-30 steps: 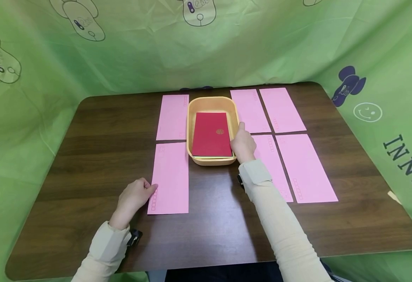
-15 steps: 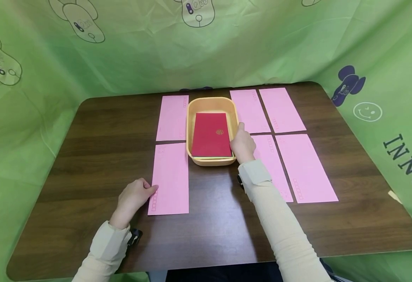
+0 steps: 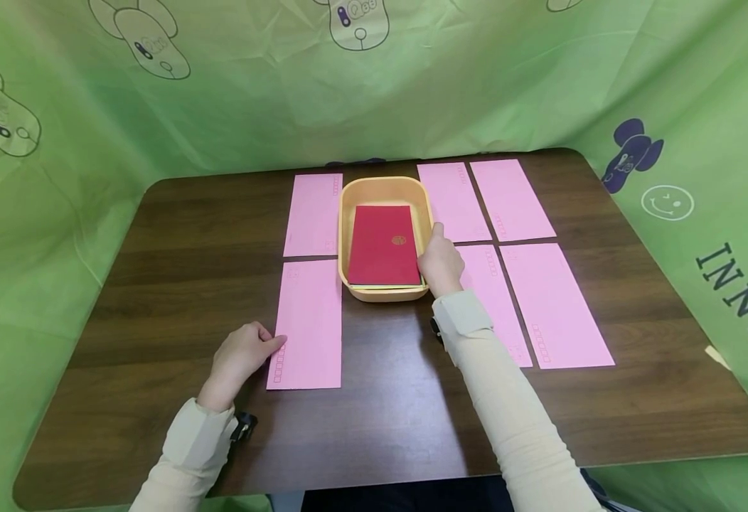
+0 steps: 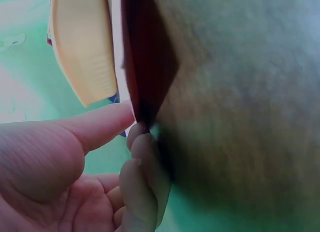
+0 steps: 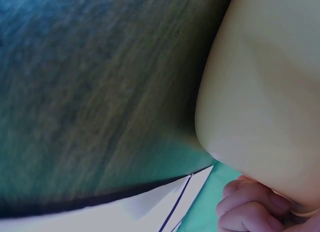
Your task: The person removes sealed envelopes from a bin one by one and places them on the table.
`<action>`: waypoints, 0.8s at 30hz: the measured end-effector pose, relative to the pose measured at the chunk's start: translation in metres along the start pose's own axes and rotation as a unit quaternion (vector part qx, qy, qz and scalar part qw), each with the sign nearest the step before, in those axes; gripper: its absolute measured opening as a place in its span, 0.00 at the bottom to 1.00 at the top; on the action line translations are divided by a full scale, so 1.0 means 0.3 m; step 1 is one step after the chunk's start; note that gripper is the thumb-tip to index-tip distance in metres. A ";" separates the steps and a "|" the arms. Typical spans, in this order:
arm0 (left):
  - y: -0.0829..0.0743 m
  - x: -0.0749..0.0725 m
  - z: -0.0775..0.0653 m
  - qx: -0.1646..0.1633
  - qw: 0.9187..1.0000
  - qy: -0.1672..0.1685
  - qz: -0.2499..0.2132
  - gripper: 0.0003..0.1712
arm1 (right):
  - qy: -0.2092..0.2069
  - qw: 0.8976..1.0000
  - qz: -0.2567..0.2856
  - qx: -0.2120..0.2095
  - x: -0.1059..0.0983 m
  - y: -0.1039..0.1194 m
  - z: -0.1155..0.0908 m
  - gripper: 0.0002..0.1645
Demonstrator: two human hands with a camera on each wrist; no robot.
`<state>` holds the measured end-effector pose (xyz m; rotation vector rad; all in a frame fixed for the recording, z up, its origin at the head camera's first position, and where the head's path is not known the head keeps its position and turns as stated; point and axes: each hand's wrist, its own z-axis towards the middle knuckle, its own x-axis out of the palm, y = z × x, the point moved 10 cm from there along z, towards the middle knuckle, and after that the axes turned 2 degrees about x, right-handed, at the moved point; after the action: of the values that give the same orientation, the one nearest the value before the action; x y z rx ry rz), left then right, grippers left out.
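My left hand pinches the left edge of a pink envelope near its lower corner. In the left wrist view the thumb lies on one face of the paper and the fingers are behind it. My right hand grips the right side of a yellow plastic basket near its front corner. Inside the basket lies a red card or booklet with a small gold emblem, on top of other sheets whose yellowish edges show. The right wrist view shows curled fingers at the basket wall.
Another pink envelope lies behind the pinched one, left of the basket. Several more, such as the front right envelope, lie in two rows on the right. The brown table is enclosed by a green printed cloth.
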<state>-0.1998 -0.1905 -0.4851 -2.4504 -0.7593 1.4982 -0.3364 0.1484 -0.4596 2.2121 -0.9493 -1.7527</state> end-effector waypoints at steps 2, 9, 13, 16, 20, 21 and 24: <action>0.000 -0.002 0.001 -0.001 1.000 0.001 -0.004 0.21 | -0.006 1.000 -0.004 0.000 -0.004 0.000 0.001 0.29; -0.002 -0.006 0.001 -0.004 1.000 -0.005 -0.003 0.20 | -0.008 1.000 0.005 -0.003 -0.002 -0.002 0.010 0.28; -0.008 -0.012 0.002 0.001 1.000 -0.010 0.011 0.20 | -0.008 1.000 0.005 -0.009 -0.001 -0.003 0.013 0.28; -0.010 -0.013 0.001 0.000 1.000 -0.008 0.019 0.20 | -0.010 1.000 0.004 -0.012 -0.003 0.000 0.008 0.29; -0.016 -0.019 -0.002 0.000 1.000 0.000 0.011 0.20 | -0.010 1.000 0.003 -0.013 -0.002 0.002 0.004 0.29; -0.022 -0.025 -0.002 0.003 1.000 -0.001 0.005 0.20 | -0.010 1.000 0.003 -0.013 -0.003 0.002 0.003 0.29; -0.056 -0.067 0.000 0.020 1.000 -0.022 -0.009 0.21 | -0.010 1.000 0.003 -0.013 -0.003 0.001 0.003 0.28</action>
<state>-0.2126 -0.1863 -0.4627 -2.3821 -0.7497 1.5494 -0.3376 0.1487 -0.4591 2.1770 -0.9320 -1.7773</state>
